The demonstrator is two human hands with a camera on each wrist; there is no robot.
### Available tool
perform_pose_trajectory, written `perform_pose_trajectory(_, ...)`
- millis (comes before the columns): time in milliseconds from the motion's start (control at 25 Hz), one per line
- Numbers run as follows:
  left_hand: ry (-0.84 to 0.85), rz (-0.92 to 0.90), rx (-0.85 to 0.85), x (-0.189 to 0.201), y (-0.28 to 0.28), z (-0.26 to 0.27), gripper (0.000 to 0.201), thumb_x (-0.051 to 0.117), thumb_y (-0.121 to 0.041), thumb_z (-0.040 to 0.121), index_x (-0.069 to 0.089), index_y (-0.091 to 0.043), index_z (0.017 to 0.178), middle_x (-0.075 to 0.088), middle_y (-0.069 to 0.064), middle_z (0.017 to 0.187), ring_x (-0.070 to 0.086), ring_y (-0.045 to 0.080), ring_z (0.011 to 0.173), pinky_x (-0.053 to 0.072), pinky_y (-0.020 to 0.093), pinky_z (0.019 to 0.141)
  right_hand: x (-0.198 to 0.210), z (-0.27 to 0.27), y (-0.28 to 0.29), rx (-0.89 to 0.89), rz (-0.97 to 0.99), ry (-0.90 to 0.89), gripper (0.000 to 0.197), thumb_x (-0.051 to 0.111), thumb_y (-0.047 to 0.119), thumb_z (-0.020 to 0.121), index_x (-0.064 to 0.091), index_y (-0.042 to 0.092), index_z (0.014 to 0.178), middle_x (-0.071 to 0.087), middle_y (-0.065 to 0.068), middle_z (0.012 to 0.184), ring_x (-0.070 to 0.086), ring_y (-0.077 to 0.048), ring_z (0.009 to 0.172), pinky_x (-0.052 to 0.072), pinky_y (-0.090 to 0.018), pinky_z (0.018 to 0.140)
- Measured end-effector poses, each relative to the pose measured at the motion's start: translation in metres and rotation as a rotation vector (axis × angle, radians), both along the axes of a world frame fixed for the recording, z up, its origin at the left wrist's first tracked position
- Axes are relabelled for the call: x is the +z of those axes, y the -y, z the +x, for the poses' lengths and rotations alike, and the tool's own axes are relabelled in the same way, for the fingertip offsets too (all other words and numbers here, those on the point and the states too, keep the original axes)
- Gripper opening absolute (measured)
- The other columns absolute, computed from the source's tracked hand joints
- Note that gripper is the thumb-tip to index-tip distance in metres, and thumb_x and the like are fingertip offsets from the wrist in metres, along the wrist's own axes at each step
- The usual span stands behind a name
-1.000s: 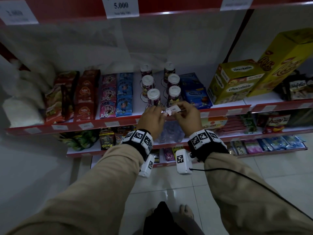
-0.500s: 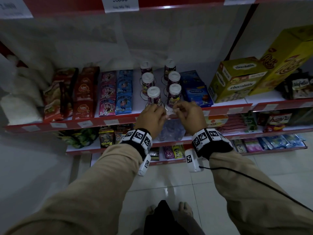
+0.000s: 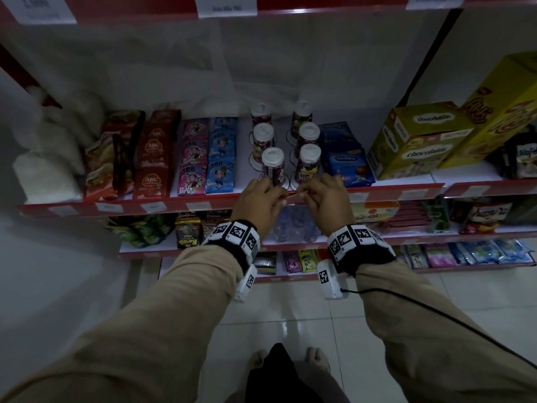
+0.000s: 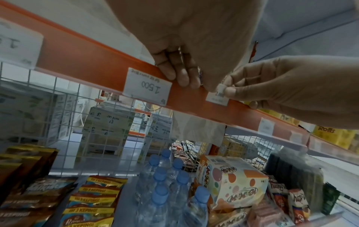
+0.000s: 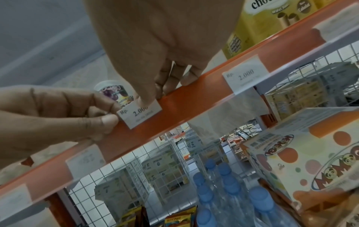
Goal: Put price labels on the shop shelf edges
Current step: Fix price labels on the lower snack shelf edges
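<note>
A white price label (image 5: 139, 114) reading "Rp. 2.000" lies against the red shelf edge (image 5: 194, 90), below the white-lidded cups (image 3: 273, 167). My left hand (image 5: 112, 115) pinches the label's left corner between thumb and forefinger. My right hand (image 5: 153, 95) has its thumb on the label's top and its fingers curled over the edge. The left wrist view shows the same label (image 4: 217, 99) held by the right hand (image 4: 233, 93), with the left hand (image 4: 180, 76) hooked over the rail. In the head view the left hand (image 3: 261, 199) and right hand (image 3: 325, 196) hide the label.
Other labels sit in the same rail: a "1.500" one (image 4: 147, 89) to the left and a "2.000" one (image 5: 245, 76) to the right. Water bottles (image 4: 165, 192) and a Momogi box (image 4: 233, 184) stand on the shelf below. Yellow Chocolatos boxes (image 3: 418, 141) stand at the right.
A second ago both hands held the label up in front of the cups. They have dropped to the shelf edge, and the label now lies against the red rail.
</note>
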State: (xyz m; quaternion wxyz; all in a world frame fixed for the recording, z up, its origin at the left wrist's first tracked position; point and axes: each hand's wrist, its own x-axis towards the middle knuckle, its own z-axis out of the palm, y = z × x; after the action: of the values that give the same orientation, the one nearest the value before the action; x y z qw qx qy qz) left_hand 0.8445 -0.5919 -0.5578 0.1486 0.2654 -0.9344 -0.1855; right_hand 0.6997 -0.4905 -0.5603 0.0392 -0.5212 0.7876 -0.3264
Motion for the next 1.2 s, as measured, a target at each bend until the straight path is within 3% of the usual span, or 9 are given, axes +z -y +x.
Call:
perform_pose_trajectory(280, 0.023, -0.050, 0.022, -0.0021, 0.0008, -0.0022, 0.021, 0.056, -0.020, 0.093, 0.068, -0.009, 0.106, 0.053, 0.015, 0.093, 0.047, 0.031, 0.092, 0.041, 0.038, 0.073, 0.0010, 0.0051, -0.0036, 0.033, 0.104, -0.192, 0.018, 0.065, 0.011, 0.078, 0.066, 0.006, 0.094, 0.058, -0.017, 0.100, 0.048, -0.036, 0.094, 0.043, -0.043, 0.077)
perform_pose_trajectory(400, 0.062, -0.086, 0.019, -0.0015, -0.0007, -0.0017, 0.021, 0.056, -0.018, 0.092, 0.067, -0.008, 0.106, 0.053, 0.016, 0.096, 0.047, 0.032, 0.093, 0.043, 0.043, 0.075, 0.0011, 0.0051, -0.0033, 0.049, 0.171, -0.243, 0.016, 0.062, 0.008, 0.081, 0.067, 0.004, 0.096, 0.060, -0.019, 0.099, 0.050, -0.037, 0.093, 0.042, -0.043, 0.076)
perform_pose_trajectory(600, 0.131, -0.138, -0.017, 0.0004, -0.0023, -0.0001, 0.027, 0.053, -0.015, 0.091, 0.062, -0.012, 0.115, 0.051, 0.014, 0.102, 0.045, 0.032, 0.095, 0.041, 0.043, 0.079, 0.0028, 0.0014, 0.0017, 0.065, 0.270, -0.269, 0.018, 0.056, 0.010, 0.090, 0.068, 0.005, 0.102, 0.060, -0.018, 0.107, 0.048, -0.034, 0.099, 0.041, -0.042, 0.080)
perform_pose_trajectory(920, 0.221, -0.146, -0.009, 0.0017, -0.0049, 0.0003, 0.030, 0.048, -0.015, 0.092, 0.057, -0.011, 0.120, 0.050, 0.014, 0.113, 0.044, 0.032, 0.104, 0.039, 0.044, 0.085, 0.0006, 0.0015, -0.0006, 0.025, 0.280, -0.191, 0.017, 0.057, 0.014, 0.090, 0.069, 0.009, 0.101, 0.058, -0.015, 0.113, 0.046, -0.032, 0.105, 0.041, -0.042, 0.084)
perform_pose_trajectory(1200, 0.224, -0.149, 0.009, 0.0000, -0.0036, -0.0012, 0.026, 0.047, -0.020, 0.094, 0.061, -0.010, 0.114, 0.051, 0.013, 0.110, 0.044, 0.031, 0.104, 0.039, 0.040, 0.085, -0.0004, -0.0005, -0.0025, 0.032, 0.274, -0.183, 0.017, 0.058, 0.013, 0.090, 0.067, 0.008, 0.103, 0.058, -0.015, 0.114, 0.046, -0.032, 0.106, 0.040, -0.043, 0.087)
